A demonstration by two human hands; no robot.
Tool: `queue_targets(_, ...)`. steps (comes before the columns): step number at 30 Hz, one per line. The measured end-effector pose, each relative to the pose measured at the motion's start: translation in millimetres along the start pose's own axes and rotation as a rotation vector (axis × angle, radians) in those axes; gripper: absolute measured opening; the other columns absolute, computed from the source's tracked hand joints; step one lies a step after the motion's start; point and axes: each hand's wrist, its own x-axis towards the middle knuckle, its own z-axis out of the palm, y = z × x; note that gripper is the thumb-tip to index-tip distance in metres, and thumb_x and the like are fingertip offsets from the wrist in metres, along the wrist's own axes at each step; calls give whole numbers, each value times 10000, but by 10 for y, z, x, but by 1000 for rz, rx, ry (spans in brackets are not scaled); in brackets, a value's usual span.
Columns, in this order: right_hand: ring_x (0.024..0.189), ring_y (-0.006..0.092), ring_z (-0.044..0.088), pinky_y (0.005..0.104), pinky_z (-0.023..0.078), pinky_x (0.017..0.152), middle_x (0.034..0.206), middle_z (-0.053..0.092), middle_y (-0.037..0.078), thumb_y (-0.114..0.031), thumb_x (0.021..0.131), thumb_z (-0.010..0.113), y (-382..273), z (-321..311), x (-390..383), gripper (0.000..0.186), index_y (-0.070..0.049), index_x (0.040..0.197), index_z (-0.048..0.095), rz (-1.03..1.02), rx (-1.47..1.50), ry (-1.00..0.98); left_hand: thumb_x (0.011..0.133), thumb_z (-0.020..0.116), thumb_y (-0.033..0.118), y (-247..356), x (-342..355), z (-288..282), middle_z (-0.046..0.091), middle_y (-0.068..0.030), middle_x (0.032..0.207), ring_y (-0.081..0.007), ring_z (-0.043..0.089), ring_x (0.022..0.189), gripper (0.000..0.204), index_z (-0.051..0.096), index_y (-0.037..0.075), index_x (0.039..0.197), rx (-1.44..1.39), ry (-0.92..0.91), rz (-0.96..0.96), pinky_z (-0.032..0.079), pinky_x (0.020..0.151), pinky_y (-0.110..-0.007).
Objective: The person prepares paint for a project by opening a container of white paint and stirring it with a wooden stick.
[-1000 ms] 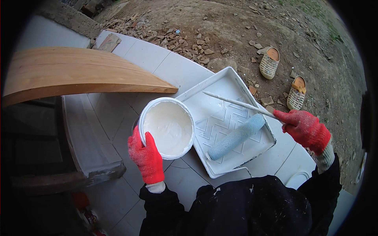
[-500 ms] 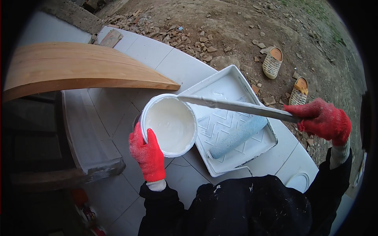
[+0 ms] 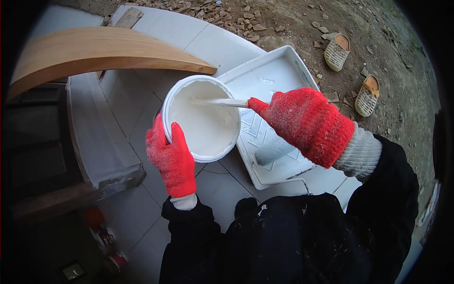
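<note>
My left hand (image 3: 172, 163), in a red knit glove, grips the left side of a white paint bucket (image 3: 235, 135), thumb over the rim. The bucket tilts toward me, and white paint (image 3: 201, 128) shows inside. My right hand (image 3: 312, 125), also red-gloved, is closed around a flat, paint-coated stirring stick (image 3: 224, 102). The stick crosses the bucket's right rim, its far end at the paint inside. Below the right hand lies a white paint tray (image 3: 246, 71) with a ridged floor. A pale blue roller (image 3: 270, 151) rests in it, partly covered by that hand.
A curved wooden board (image 3: 113, 52) juts in from the left, close to the bucket. White floor tiles (image 3: 215, 189) lie underneath. Past the tile edge are dirt, broken rubble (image 3: 246, 21) and a pair of clogs (image 3: 337, 52). A low ledge (image 3: 106, 151) stands at left.
My right hand has swung left toward the bucket, bringing the stick's end from the rim down inside. The left hand still holds the bucket. The whole view has shifted slightly.
</note>
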Motion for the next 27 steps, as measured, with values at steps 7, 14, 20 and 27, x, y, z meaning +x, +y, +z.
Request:
queue_targets(7,642,172,623,320,519,553,696,596,62,-312,1018,463,14,-418,223,344,-76,1221,608,360,363,-357,885,596,69,-72,27,284,628,-120,1089,-244,610,1006,315,632,26,1195,-108,-54,60,497,862,-369)
queue_targets(14,494,117,538,256,472,463,710,611,45,-299,1007,483,231,-86,557,311,-91,1142,671,417,836,-613,879,608,68,-297,-1,169,635,-117,1080,-246,623,996,321,632,26,1196,-48,-25,22,502,860,-365)
queue_targets(20,488,94,532,249,476,453,677,591,27,-95,872,472,379,59,187,543,-150,1412,477,475,1037,-670,866,618,61,-337,-11,234,634,-139,990,-262,642,909,328,618,-1,1188,-4,26,122,521,778,-376)
queue_targets(27,487,86,540,239,477,439,673,605,23,-96,893,515,419,35,-253,518,-159,1406,483,679,1322,-633,875,607,55,-265,-2,285,637,-128,1051,-249,630,966,327,625,13,1199,-54,-7,69,513,832,-368)
